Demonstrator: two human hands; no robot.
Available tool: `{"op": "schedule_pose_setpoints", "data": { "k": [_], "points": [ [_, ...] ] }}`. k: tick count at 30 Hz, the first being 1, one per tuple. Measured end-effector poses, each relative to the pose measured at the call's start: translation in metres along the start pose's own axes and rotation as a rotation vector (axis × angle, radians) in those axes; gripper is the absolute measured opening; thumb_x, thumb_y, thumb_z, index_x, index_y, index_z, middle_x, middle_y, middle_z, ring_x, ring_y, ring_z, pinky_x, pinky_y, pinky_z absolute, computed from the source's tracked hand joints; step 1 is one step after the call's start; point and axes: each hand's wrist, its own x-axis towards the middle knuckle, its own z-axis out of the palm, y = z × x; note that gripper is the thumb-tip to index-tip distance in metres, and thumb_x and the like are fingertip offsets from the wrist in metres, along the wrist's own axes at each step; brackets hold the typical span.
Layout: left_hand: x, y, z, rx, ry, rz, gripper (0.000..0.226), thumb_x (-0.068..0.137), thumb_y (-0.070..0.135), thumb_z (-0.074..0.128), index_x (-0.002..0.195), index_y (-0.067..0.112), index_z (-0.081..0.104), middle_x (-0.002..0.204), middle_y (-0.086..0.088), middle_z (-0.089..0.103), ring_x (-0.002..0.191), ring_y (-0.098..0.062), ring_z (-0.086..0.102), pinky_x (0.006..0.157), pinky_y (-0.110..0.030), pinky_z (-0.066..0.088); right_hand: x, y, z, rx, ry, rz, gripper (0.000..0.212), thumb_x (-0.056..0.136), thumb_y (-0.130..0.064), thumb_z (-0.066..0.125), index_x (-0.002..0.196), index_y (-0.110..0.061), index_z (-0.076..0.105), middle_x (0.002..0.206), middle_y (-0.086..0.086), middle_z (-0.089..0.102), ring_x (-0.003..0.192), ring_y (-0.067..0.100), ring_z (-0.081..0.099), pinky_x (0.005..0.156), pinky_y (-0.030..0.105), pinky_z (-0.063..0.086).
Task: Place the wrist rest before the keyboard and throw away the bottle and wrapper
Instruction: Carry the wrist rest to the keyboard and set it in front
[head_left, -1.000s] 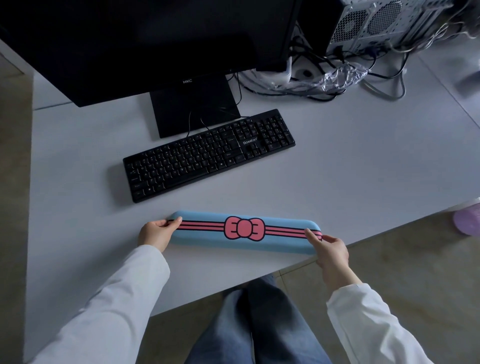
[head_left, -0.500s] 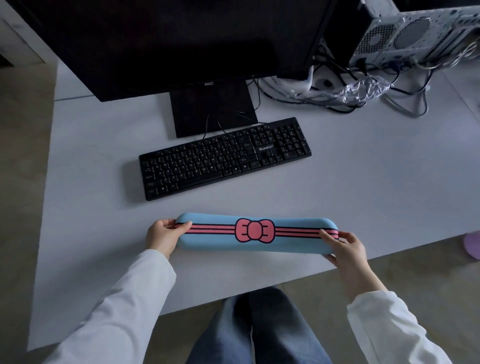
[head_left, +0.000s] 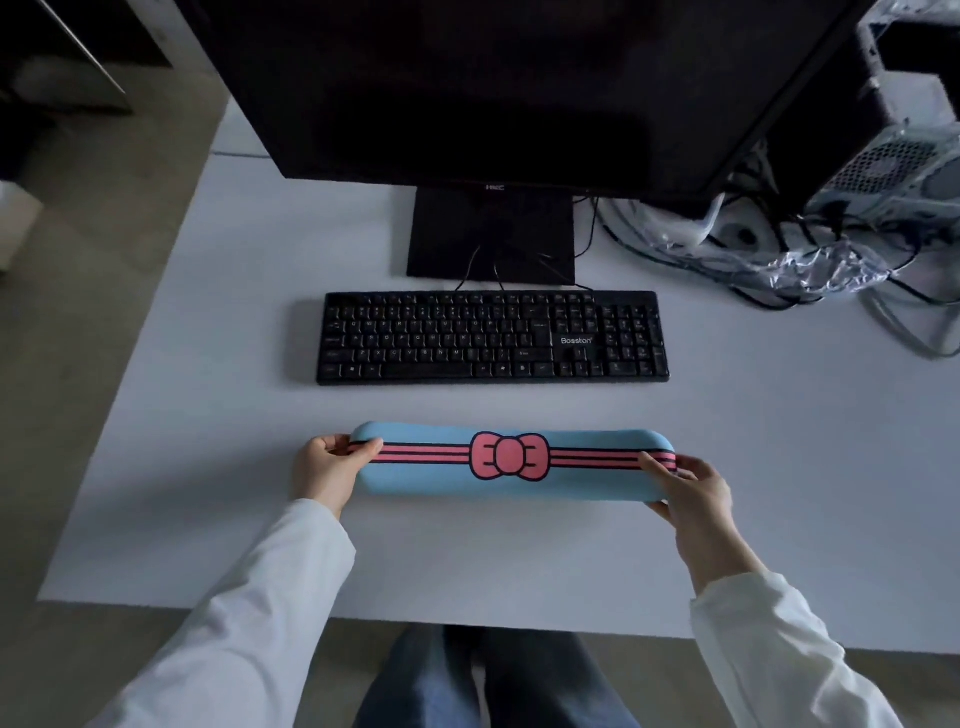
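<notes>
A long blue wrist rest (head_left: 511, 486) with pink stripes and a pink bow lies crosswise in front of the black keyboard (head_left: 492, 338), parallel to it, a bare gap of desk between them. My left hand (head_left: 327, 467) grips its left end, thumb on top. My right hand (head_left: 691, 486) grips its right end the same way. Whether the rest touches the desk or hovers just above it I cannot tell. A crumpled clear plastic wrapper (head_left: 815, 270) lies among the cables at the back right. No bottle is in view.
A black monitor (head_left: 493, 93) on its stand rises behind the keyboard. A computer tower (head_left: 904, 156) and tangled cables (head_left: 701, 249) fill the back right of the white desk (head_left: 208, 467). My knees show under the desk's near edge.
The wrist rest and both hands have moved forward, closer to the keyboard. My view has swung so the keyboard now sits square to me, and the pink object on the floor has left the view.
</notes>
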Motion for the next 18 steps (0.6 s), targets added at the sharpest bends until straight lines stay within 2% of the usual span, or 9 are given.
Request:
{"op": "schedule_pose_setpoints", "data": {
  "k": [6, 10, 14, 18],
  "points": [
    [0.003, -0.002, 0.009, -0.015, 0.060, -0.012, 0.039, 0.072, 0.015, 0.074, 0.102, -0.007, 0.061, 0.089, -0.012, 0.060, 0.082, -0.018, 0.052, 0.075, -0.028, 0.037, 0.016, 0.003, 0.007, -0.063, 0.018, -0.015, 0.042, 0.077, -0.010, 0.070, 0.114, 0.003, 0.056, 0.101, 0.015, 0.058, 0.091, 0.024, 0.055, 0.079, 0.036, 0.050],
    [0.001, 0.001, 0.012, -0.005, 0.096, -0.007, 0.040, 0.073, 0.016, 0.073, 0.106, -0.004, 0.060, 0.095, -0.013, 0.061, 0.087, -0.019, 0.054, 0.078, -0.027, 0.037, 0.022, 0.010, 0.009, -0.101, 0.036, -0.015, 0.044, 0.076, -0.014, 0.071, 0.114, 0.001, 0.057, 0.105, 0.016, 0.059, 0.091, 0.025, 0.056, 0.077, 0.037, 0.050],
    [0.001, 0.003, 0.013, 0.020, 0.129, -0.013, 0.042, 0.073, 0.018, 0.073, 0.107, -0.003, 0.060, 0.109, -0.019, 0.067, 0.103, -0.031, 0.062, 0.085, -0.031, 0.042, 0.028, 0.019, 0.008, -0.211, 0.088, -0.031, 0.043, 0.074, -0.022, 0.073, 0.110, -0.002, 0.061, 0.100, 0.016, 0.062, 0.087, 0.028, 0.057, 0.080, 0.039, 0.051],
    [0.003, 0.002, 0.014, 0.058, 0.147, -0.029, 0.044, 0.072, 0.020, 0.074, 0.107, -0.002, 0.059, 0.113, -0.020, 0.067, 0.108, -0.032, 0.061, 0.092, -0.036, 0.044, 0.029, 0.025, 0.007, -0.427, 0.150, -0.123, 0.042, 0.074, -0.036, 0.070, 0.105, -0.007, 0.067, 0.085, 0.011, 0.058, 0.077, 0.027, 0.051, 0.064, 0.029, 0.039]
  ]
}}
